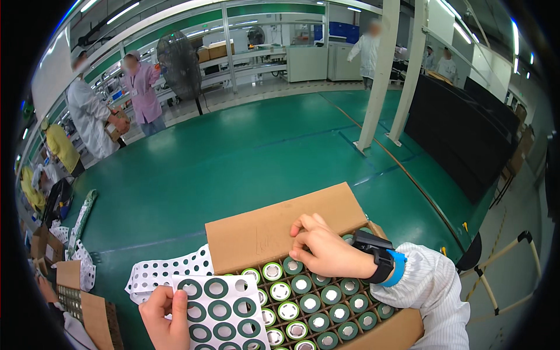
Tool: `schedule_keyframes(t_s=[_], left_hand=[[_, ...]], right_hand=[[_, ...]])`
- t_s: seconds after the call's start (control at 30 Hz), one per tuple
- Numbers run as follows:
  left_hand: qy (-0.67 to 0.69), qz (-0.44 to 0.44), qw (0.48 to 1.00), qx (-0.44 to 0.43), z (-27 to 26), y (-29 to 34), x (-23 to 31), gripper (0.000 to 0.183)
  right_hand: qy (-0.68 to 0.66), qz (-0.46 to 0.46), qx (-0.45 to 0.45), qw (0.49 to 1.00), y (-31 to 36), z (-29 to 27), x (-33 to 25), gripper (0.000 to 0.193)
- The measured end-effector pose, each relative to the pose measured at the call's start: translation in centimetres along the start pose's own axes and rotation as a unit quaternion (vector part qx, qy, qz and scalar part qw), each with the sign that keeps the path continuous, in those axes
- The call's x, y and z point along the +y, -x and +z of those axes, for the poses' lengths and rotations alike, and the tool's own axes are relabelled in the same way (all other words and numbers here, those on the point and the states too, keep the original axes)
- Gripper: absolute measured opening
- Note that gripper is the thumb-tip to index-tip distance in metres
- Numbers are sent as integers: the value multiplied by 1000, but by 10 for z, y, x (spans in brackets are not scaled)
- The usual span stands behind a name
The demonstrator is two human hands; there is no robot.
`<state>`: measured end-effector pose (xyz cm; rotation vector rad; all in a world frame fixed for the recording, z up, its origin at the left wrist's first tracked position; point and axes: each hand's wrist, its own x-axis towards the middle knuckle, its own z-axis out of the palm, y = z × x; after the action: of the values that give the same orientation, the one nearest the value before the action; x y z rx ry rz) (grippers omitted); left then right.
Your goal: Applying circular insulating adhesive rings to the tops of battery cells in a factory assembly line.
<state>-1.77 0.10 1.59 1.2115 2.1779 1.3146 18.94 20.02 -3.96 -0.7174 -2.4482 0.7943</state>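
My left hand (164, 318) pinches the edge of a white sheet of dark green ring stickers (219, 309), thumb on top. Some places on the sheet are bare holes. The sheet overlaps the left side of an open cardboard box (280, 230) packed with upright cylindrical battery cells (287, 310). Many cells on the right carry dark green rings; several on the left show bright green rims and bare metal tops. Above the box's far rows, my right hand (328, 248) has its fingers curled together. Whatever its fingertips may hold is too small to make out.
A punched white sheet (172, 271) lies left of the box on the green table (233, 157). Farther left stand another cardboard box (96, 312) and a rolled sheet (83, 219). Posts (379, 81) and a black panel (461, 131) rise at the right. People (143, 93) stand beyond the table.
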Motion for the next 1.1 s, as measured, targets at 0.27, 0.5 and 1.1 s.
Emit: schedule_keyframes(t_s=[0.27,0.5,1.1], left_hand=[[-39,25,999,-3,1,-4,3,18],[-52,26,998,-2,2,-4,5,18],[-56,32,998,-5,3,-5,3,19]], right_hand=[[10,-2,5,1000,0,0,-2,17],[13,-9,5,1000,1,0,-2,16],[44,-32,17,998,3,3,-4,12]])
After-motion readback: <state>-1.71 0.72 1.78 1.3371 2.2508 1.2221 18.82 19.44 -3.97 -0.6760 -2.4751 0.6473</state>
